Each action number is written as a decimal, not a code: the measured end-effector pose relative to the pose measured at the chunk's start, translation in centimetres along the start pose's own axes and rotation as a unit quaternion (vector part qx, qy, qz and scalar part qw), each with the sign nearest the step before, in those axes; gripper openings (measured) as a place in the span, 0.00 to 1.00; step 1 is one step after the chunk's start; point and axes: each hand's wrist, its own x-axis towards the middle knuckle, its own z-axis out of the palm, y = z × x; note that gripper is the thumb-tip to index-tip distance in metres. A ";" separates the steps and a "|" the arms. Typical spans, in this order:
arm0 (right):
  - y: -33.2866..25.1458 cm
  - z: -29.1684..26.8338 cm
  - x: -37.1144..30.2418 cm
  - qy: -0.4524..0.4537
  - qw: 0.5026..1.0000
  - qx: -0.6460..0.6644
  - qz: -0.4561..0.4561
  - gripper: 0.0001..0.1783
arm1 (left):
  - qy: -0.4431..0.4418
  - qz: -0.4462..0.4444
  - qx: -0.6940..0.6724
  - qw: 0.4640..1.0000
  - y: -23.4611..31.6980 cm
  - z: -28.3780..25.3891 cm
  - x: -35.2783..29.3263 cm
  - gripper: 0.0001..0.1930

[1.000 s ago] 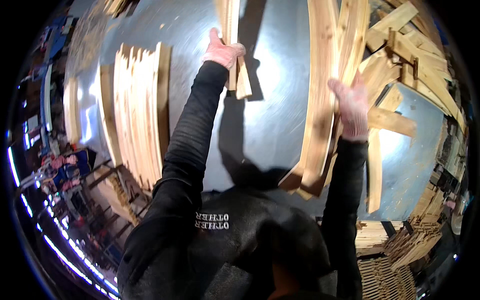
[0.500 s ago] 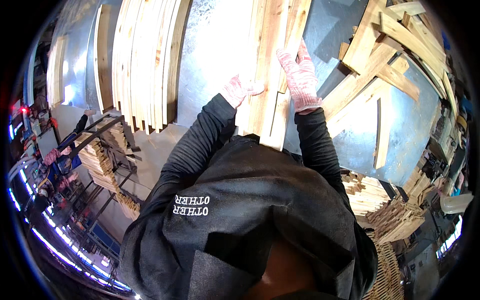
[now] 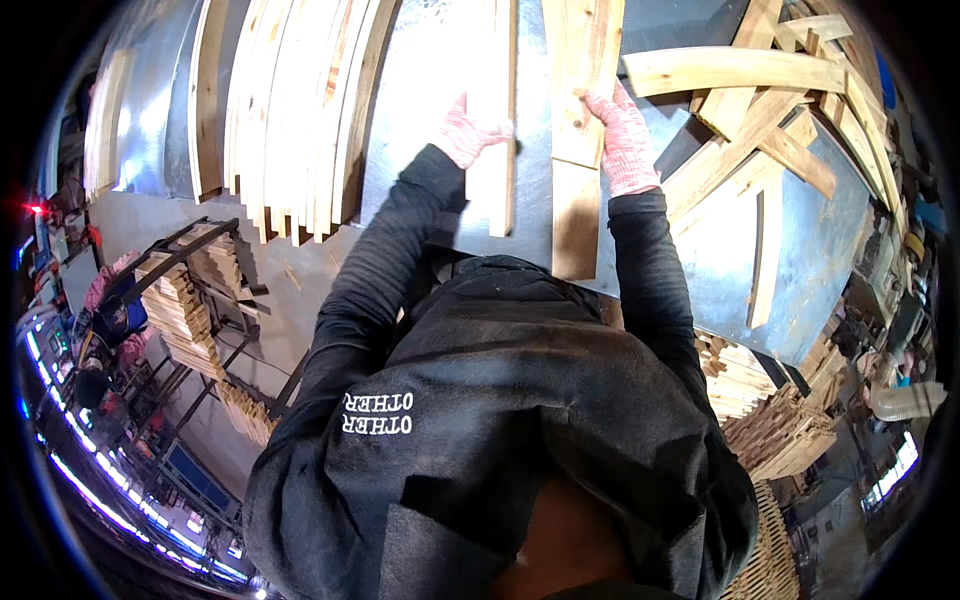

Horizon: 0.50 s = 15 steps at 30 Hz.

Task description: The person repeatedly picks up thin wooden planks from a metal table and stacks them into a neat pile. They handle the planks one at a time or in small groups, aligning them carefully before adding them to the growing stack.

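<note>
On the grey metal tabletop (image 3: 440, 60), I see my left hand (image 3: 468, 135), fingers clamped on a narrow wooden slat (image 3: 500, 120), beside my right hand (image 3: 625, 140) gripping a wider plank (image 3: 580, 90).

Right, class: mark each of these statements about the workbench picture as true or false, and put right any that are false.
1. Both hands wear gloves. True: the left hand and the right hand are in pink-and-white knitted gloves.
2. The right hand rests on a metal pipe. False: it is on a wide wooden plank.
3. The left hand is at a narrow wooden strip. True.
4. The table has a green cloth top. False: it is bare grey sheet metal.
5. A row of wooden slats lies to the left of the left hand. True.
</note>
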 end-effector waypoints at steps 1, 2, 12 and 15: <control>-0.3 0.8 -0.8 0.008 0.994 -0.095 -0.047 0.28 | 0.021 -0.016 0.006 1.000 0.9 -0.7 -0.3 0.40; -0.5 1.5 -1.1 0.014 0.977 -0.189 -0.095 0.29 | 0.045 -0.028 0.030 0.998 2.0 -1.3 -0.5 0.38; 3.5 6.2 -4.5 -0.088 0.433 -0.854 -0.276 0.15 | 0.159 -0.046 0.466 0.869 6.2 -1.6 -1.8 0.38; 1.0 10.5 -8.1 -0.101 0.712 -0.651 -0.243 0.20 | 0.218 -0.039 0.542 0.810 5.8 3.6 -4.4 0.51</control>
